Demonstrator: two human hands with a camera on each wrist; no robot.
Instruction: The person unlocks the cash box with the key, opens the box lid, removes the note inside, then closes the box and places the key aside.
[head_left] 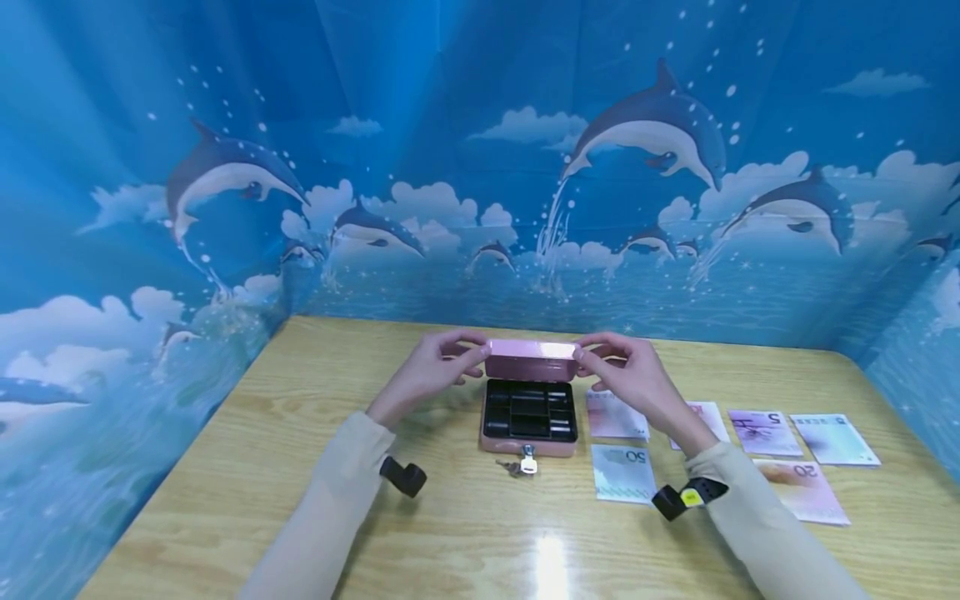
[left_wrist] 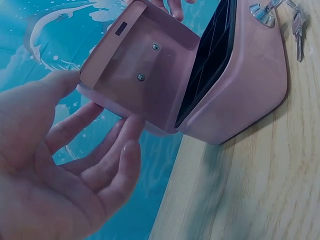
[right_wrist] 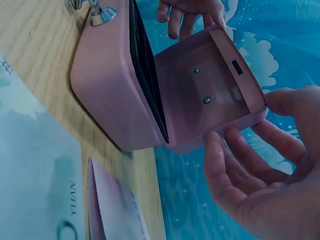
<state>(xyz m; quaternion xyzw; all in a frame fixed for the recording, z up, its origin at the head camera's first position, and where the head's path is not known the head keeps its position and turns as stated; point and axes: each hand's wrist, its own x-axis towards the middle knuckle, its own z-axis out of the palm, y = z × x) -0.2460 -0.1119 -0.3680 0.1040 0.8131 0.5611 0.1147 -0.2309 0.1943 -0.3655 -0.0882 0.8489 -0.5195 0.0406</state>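
Observation:
A pink metal cash box (head_left: 491,446) stands on the table with its lid (head_left: 531,369) raised. Inside sits a black divided tray (head_left: 529,427). My left hand (head_left: 438,364) pinches the lid's left corner, thumb on the front edge and fingers along the side. At the opposite corner, my right hand (head_left: 626,371) pinches the lid the same way. Two screws show on the lid's inner face (left_wrist: 165,75) in the left wrist view. A key sits in the lock (head_left: 528,451) at the box's front, and more keys (head_left: 512,468) hang beside it on the tabletop.
Right of the box lie banknotes: a 50 note (head_left: 622,473), a pinkish stack (head_left: 615,417) behind it, a 5 note (head_left: 765,433), a 20 note (head_left: 806,492) and a greenish one (head_left: 834,439). A blue dolphin backdrop (head_left: 450,167) rises behind the wooden table (head_left: 300,400).

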